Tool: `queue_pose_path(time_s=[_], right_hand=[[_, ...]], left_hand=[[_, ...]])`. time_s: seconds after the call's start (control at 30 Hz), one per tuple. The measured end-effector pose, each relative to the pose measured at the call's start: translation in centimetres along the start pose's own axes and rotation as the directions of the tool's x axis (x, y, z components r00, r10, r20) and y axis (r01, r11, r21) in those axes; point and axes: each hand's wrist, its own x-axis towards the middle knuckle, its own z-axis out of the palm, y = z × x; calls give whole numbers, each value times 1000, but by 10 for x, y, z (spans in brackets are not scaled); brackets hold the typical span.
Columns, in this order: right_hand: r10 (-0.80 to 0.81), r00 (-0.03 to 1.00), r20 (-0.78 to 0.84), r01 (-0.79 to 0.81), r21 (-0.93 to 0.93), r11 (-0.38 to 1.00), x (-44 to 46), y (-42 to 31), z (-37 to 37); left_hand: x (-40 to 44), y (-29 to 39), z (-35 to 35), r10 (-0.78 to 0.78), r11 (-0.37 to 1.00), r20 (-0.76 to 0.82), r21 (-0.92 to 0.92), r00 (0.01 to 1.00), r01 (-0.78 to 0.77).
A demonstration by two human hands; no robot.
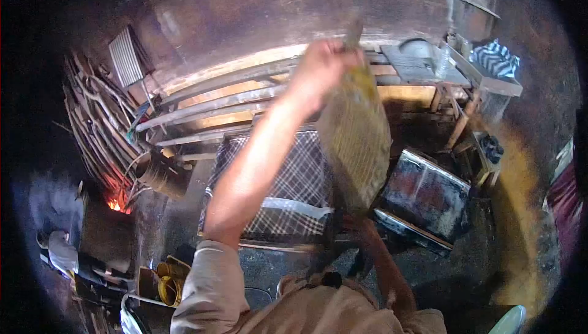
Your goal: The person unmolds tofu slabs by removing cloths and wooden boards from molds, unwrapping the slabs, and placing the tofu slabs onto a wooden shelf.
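My left hand [331, 67] is raised in front of me, its fingers closed around the upper end of a large flat yellowish-brown panel [355, 132]. The panel has a ridged, woven-looking surface and rounded sides. It stands nearly upright, tilted and blurred by motion. My right hand [362, 221] is in dark shadow at the panel's lower end, and its fingers cannot be made out. Below and left of the panel, a dark plaid cloth [288, 172] covers a flat rectangular surface, with a pale strip [294, 205] across it.
A worn metal-edged box [425, 196] stands at my right. Long poles [214, 110] run along the wall. Firewood branches [101, 120] lean at left near a fire [114, 204], beside a basket-like container [160, 175]. Another person [61, 253] is at far left. Yellow containers [170, 288] sit low left.
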Motion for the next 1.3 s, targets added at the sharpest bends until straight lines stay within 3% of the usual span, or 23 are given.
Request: queue_pose_path(time_s=[0.03,0.1,0.13,0.2,0.23,0.27,0.37,0.47,0.5,0.6,0.67,0.7,0.73,0.83,0.93,0.97,1.0,1.03,1.07,1.13,1.17,1.2,1.3], right_hand=[[5,989,148,-55,334,941,-18,-32,16],[-56,962,266,-130,631,765,-30,-47,-8],[-269,958,-96,256,-131,958,-29,-40,-40],[-539,826,-168,522,-135,842,-50,-55,-122],[-578,750,-320,624,52,780,-81,-109,-120],[-600,652,-463,735,192,650,-112,-165,-118],[-670,574,-470,727,-84,682,-161,-222,-205],[-563,640,-523,568,-171,805,-183,-244,-260],[-516,668,-537,510,-175,842,-189,-250,-273],[-819,519,-246,618,-554,558,-156,-168,-387],[-580,524,-624,245,-542,804,-136,-106,-412],[-336,509,-793,242,-242,940,-138,-86,-394],[-193,506,-841,222,-89,971,-138,-50,-389],[81,619,-781,68,156,985,-144,71,-358],[325,720,-613,-168,301,939,-142,155,-298],[330,767,-551,-204,278,938,-130,167,-276],[274,823,-497,-179,231,956,-105,173,-252],[165,897,-411,-118,138,983,-74,174,-229],[247,820,-516,-120,267,956,-42,139,-173],[-215,966,-143,215,-17,976,18,135,-126],[-301,948,-104,242,-381,893,34,99,-71],[-384,921,-63,237,-691,683,48,58,-11],[-345,914,215,316,-909,271,75,12,79]], left_hand=[[9,18,8,138,976,-122,185,983,-114],[16,51,16,282,957,-86,101,955,-273],[8,73,22,260,962,-15,89,966,-257],[6,79,26,308,921,43,238,951,-309],[-2,78,38,218,966,71,129,973,-226],[-5,68,44,191,941,75,271,979,-204],[-3,-3,74,274,804,149,507,950,-311],[12,-104,127,501,651,219,542,837,-532],[11,-128,148,385,721,229,530,894,-446],[0,-268,205,236,771,107,584,966,-253],[-38,-392,230,108,783,183,590,977,-197],[-65,-419,237,-47,772,219,627,975,-104],[-90,-421,236,-470,671,195,713,861,205],[-142,-386,196,-614,787,370,357,697,503],[-185,-447,113,-602,788,230,19,764,615],[-200,-462,77,-382,798,232,-405,895,446],[-211,-474,38,-161,637,104,-749,982,184],[-220,-482,-10,-346,873,-36,-378,938,307],[-221,-472,-54,-467,880,-109,42,877,474],[-229,-485,-133,-144,742,-286,602,947,294],[-225,-419,-153,-336,658,-369,566,867,496],[-232,-420,-184,-292,666,-410,560,864,492],[-260,-432,-276,-236,514,-407,718,882,469]])
